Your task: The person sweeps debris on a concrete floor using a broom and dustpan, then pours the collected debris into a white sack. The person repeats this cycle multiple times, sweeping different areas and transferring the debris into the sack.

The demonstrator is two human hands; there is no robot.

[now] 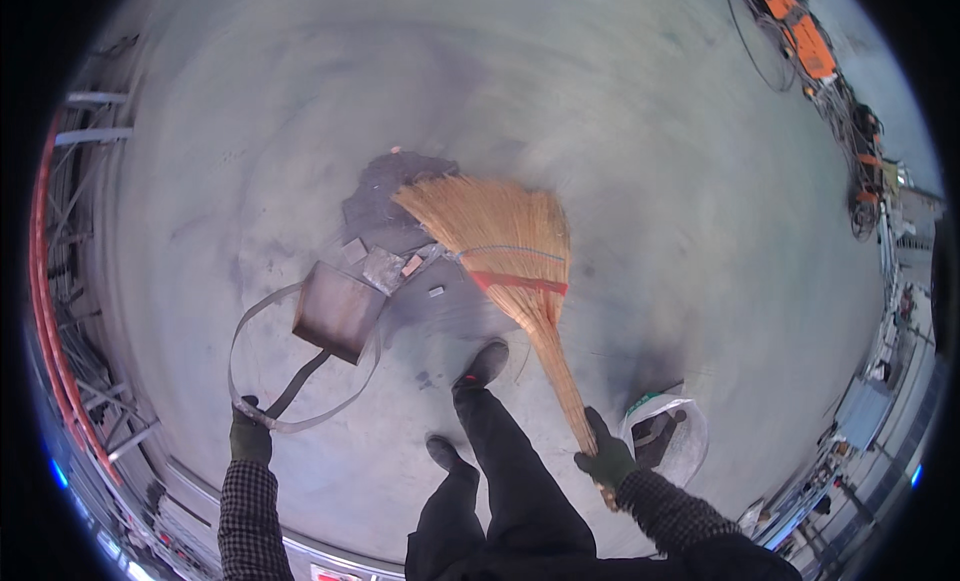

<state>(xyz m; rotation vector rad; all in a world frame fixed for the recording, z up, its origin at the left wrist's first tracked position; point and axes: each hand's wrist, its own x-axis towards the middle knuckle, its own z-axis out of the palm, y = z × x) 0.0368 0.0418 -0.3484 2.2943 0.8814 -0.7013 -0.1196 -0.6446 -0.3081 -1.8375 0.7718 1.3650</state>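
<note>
My left hand (pixel 250 436), in a dark green glove, is closed around the handle of a metal dustpan (pixel 345 306). A thin grey band (pixel 236 346) loops round the pan and passes by that hand; whether the fingers hold it too, I cannot tell. My right hand (pixel 607 456), gloved alike, grips the lower handle of a straw broom (pixel 500 231) with a red band. Its bristles fan out on the floor over the edge of a dark dust pile (pixel 375 201). Between pan and broom lie several flat scraps (pixel 383 269) and a small block (pixel 436 291).
A white sack (pixel 688 446) with dark pieces inside stands by my right hand. My shoes (pixel 485 363) are just below the broom head. Metal racking with red rails (pixel 45 311) lines the left side. Orange equipment (pixel 805 36) and cables run along the right.
</note>
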